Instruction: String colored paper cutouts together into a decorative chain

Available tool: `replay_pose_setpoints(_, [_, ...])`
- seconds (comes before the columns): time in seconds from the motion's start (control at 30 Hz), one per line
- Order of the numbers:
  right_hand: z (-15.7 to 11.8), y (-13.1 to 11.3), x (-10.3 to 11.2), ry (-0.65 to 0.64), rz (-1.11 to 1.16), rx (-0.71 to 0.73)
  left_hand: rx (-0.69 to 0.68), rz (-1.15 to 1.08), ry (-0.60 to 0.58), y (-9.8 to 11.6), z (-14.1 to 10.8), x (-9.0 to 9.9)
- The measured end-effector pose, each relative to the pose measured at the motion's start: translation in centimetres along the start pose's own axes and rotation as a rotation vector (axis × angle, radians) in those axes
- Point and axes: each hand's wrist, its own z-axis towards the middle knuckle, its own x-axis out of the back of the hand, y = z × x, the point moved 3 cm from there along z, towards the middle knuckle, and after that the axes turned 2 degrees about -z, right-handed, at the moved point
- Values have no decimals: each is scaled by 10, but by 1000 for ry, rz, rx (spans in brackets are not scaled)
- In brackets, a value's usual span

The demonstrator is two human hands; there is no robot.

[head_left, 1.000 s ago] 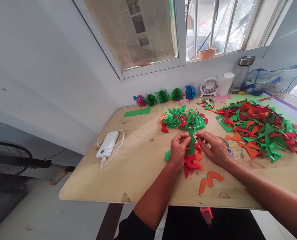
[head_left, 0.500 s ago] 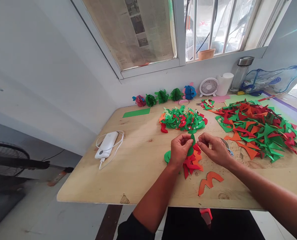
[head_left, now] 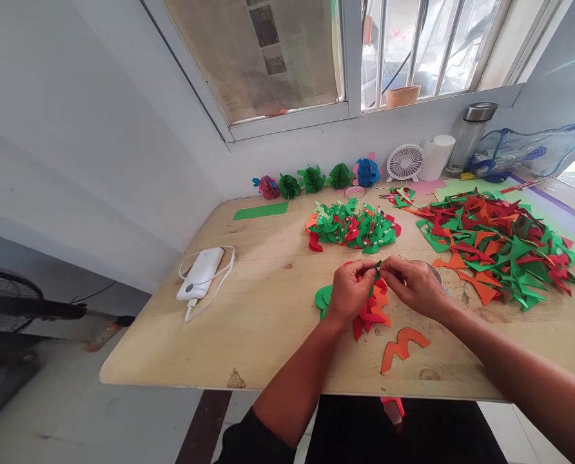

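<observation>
My left hand (head_left: pixel 351 291) pinches a small green paper piece (head_left: pixel 377 269) over the near middle of the table. The fingertips of my right hand (head_left: pixel 410 283) are closed on the top of the same piece, close to my left fingertips. Under and between the hands lie red and orange paper cut-outs (head_left: pixel 369 317), with green rounded ones (head_left: pixel 323 298) to the left. Nearer the front edge is an orange curved cut-out (head_left: pixel 404 347). Behind the hands sits a heap of green and red cut-outs (head_left: pixel 354 225).
A large pile of paper scraps (head_left: pixel 505 248) covers the right side. A white power bank (head_left: pixel 200 274) with a cable lies left. Along the wall stand folded paper figures (head_left: pixel 312 179), a small fan (head_left: pixel 405 162), a glass bottle (head_left: pixel 467 143) and a clear bag (head_left: pixel 534 151).
My right hand has moved left to meet my left fingertips at the green piece, which now shows less and looks bent. The view has shifted slightly.
</observation>
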Motion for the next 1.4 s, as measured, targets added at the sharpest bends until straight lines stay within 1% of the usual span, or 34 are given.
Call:
replay_pose_setpoints(0.17, [-1, 4, -3, -6, -88, -2, -39, 61, -22, 3, 0, 0])
replay_pose_setpoints(0.37, [-2, 7, -4, 20, -169, -44, -9, 24, -26, 0, -1, 0])
replay_pose_setpoints(0.47, [-2, 7, -4, 28, -189, -50, -9, 41, -36, -2, -2, 0])
replay_pose_setpoints(0.63, [-2, 3, -3, 44, -244, 20, -20, 148, 29, -4, -1, 0])
replay_pose_setpoints(0.73, [-2, 0, -2, 41, -254, 52, -37, 172, 62, -4, 0, 1])
replay_pose_setpoints(0.93, [-2, 2, -1, 59, -182, -22, 2, 129, 93, 1, 1, 4])
replay_pose_setpoints(1.07, [-2, 1, -2, 23, -129, -23, 20, 158, 65, 0, 2, 5])
replay_pose_setpoints(1.23, [-1, 1, -3, -3, -149, -8, 3, 261, -6, 0, 2, 3])
replay_pose_setpoints(1.4, [-1, 4, -4, -21, -162, -33, -3, 288, -28, 0, 1, 2])
